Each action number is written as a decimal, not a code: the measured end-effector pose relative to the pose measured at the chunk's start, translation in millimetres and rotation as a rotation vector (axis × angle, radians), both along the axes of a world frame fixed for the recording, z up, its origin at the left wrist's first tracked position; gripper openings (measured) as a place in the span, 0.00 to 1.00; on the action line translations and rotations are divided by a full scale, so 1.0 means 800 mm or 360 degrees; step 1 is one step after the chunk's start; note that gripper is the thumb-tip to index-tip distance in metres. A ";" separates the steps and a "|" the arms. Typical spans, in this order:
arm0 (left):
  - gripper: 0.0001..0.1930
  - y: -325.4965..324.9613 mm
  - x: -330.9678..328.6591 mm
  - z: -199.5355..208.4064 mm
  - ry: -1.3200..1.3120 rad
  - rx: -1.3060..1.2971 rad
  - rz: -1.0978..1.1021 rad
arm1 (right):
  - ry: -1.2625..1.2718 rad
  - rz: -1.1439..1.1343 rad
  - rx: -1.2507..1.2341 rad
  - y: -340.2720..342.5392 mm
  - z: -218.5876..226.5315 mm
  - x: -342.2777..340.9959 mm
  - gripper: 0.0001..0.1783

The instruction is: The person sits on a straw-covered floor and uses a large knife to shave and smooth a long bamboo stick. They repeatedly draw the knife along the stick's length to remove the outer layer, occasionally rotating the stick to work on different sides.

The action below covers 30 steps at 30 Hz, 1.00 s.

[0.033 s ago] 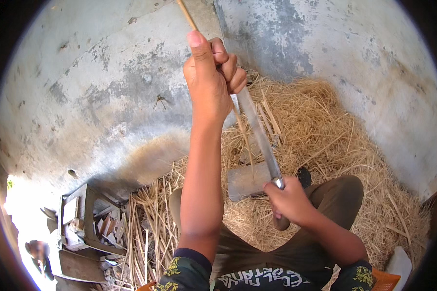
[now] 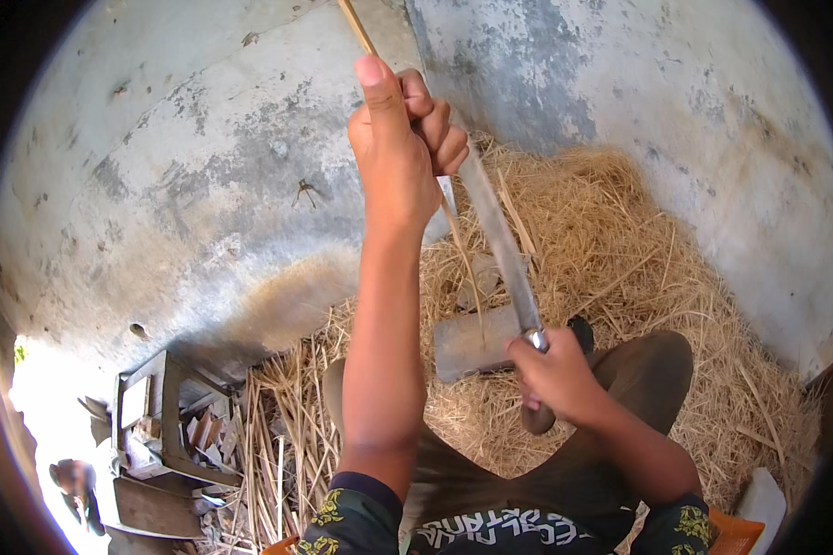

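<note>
My left hand (image 2: 400, 153), raised in front of me, is closed around a thin bamboo strip (image 2: 355, 26), thumb pointing up along it. The strip runs up past the fist, and its lower part slants down to a grey block (image 2: 461, 348) between my legs. In my right hand (image 2: 561, 377), fingers wrapped round the handle, is a long knife (image 2: 502, 236) with a metal collar. Its blade slopes up and left beside the strip; the tip is hidden behind my left fist. Whether edge and strip touch there, I cannot tell.
Fine straw-like shavings (image 2: 602, 213) heap against the stained wall (image 2: 222, 148) and around my legs. Longer strips (image 2: 273, 444) lie at the left, beside a worn wooden frame (image 2: 171, 435) with scraps in it. Orange edges (image 2: 733, 535) show beside my hips.
My right hand and the knife have shifted slightly up and to the right. My left hand and the strip stay almost where they were.
</note>
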<state>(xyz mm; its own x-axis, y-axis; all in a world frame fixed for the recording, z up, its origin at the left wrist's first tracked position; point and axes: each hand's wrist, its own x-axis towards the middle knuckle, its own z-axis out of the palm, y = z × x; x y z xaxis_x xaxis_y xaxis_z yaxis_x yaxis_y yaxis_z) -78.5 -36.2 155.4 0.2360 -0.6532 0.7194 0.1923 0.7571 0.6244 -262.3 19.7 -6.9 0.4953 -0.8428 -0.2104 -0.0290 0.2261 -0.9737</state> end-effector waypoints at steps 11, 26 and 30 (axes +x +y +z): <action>0.32 -0.002 0.013 0.000 -0.0021 -0.0007 0.0018 | -0.0014 0.0027 -0.0010 0.005 0.009 -0.010 0.18; 0.32 -0.011 -0.001 -0.007 -0.0060 0.0033 -0.0207 | -0.0325 -0.0142 0.0084 0.014 -0.002 -0.003 0.16; 0.31 -0.013 -0.016 -0.006 -0.0073 0.0028 -0.0192 | -0.0235 0.0003 0.0066 0.014 -0.017 -0.001 0.16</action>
